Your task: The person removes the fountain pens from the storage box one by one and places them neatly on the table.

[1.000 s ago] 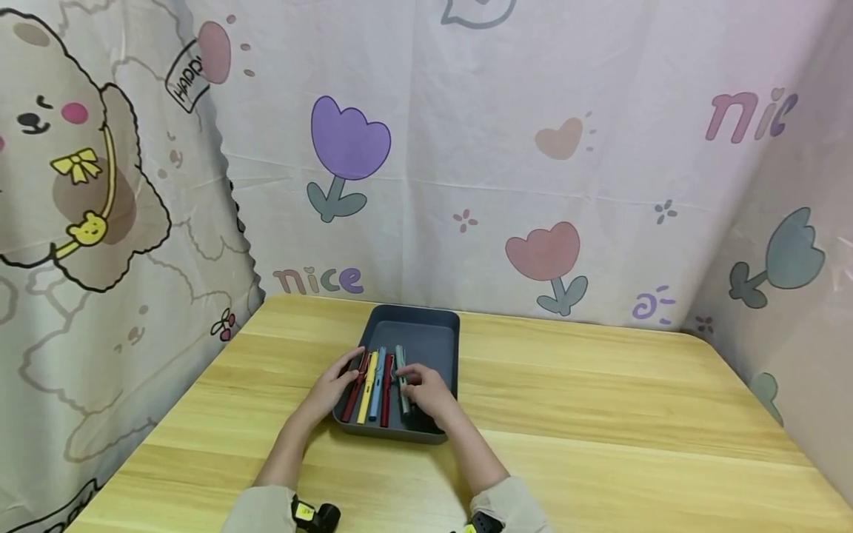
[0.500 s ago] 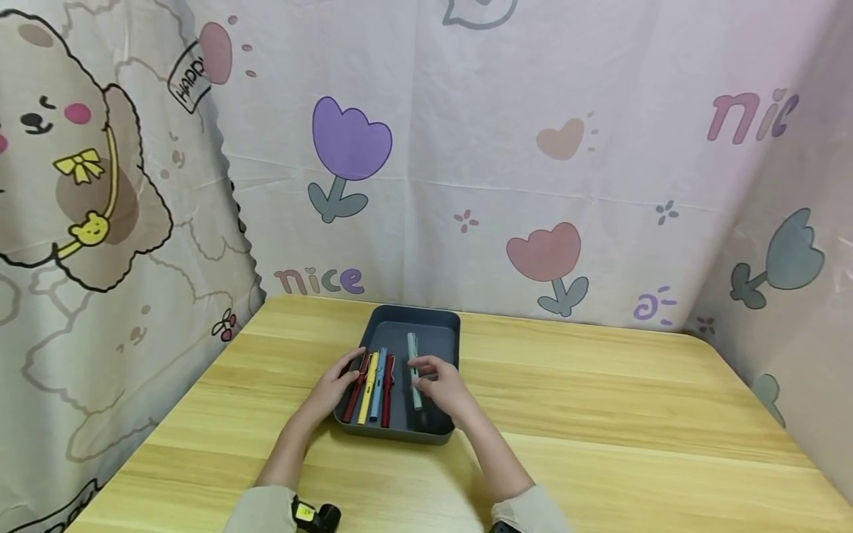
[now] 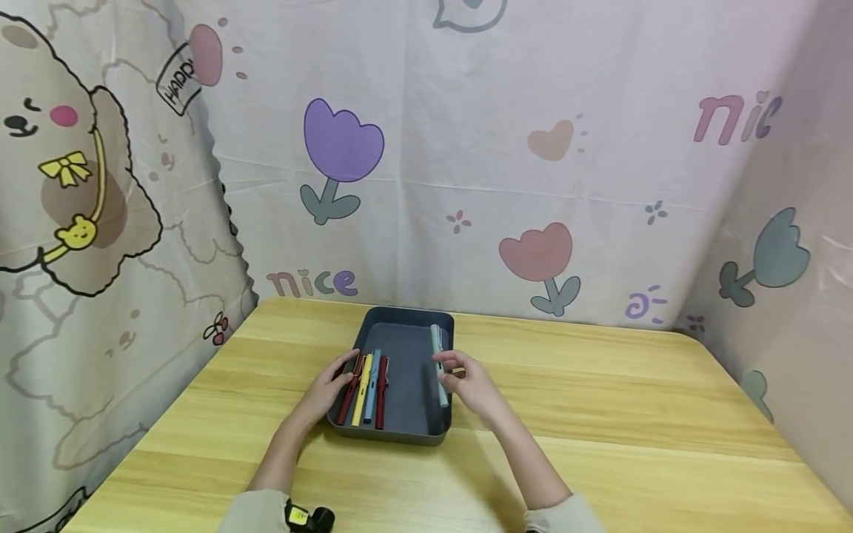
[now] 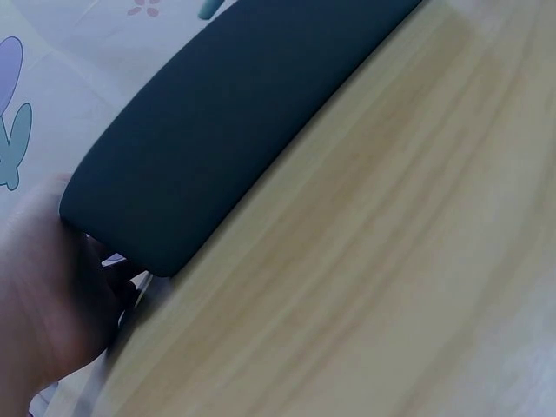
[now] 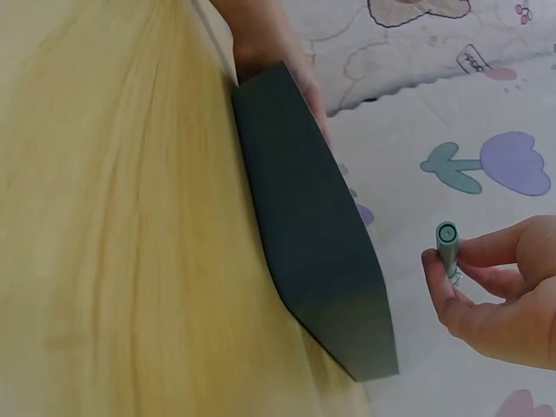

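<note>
A dark grey tray point(image 3: 413, 403) stands on the table. My left hand point(image 3: 324, 392) holds its left rim, thumb at the inner side. Between thumb and fingers of my right hand point(image 3: 474, 383) is a pale green pen point(image 3: 436, 339), pinched near its middle over the tray's right side. The right wrist view shows this pen point(image 5: 446, 239) end-on, raised above the tray wall point(image 5: 317, 226). Lying side by side in the tray's left half are a dark red pen point(image 3: 348, 400), a yellow pen point(image 3: 360, 400), a blue pen point(image 3: 372, 392) and another dark red pen point(image 3: 381, 403).
The wooden table point(image 3: 600, 414) extends to both sides of the tray. Behind it hangs a printed cloth point(image 3: 440, 148) with flowers and lettering, close to the tray's far end. Another cloth side with a bear print point(image 3: 73, 185) borders the left.
My right hand has lifted the pale green pen away from the other pens and carried it right, to the tray's right side. The left hand stays on the rim.
</note>
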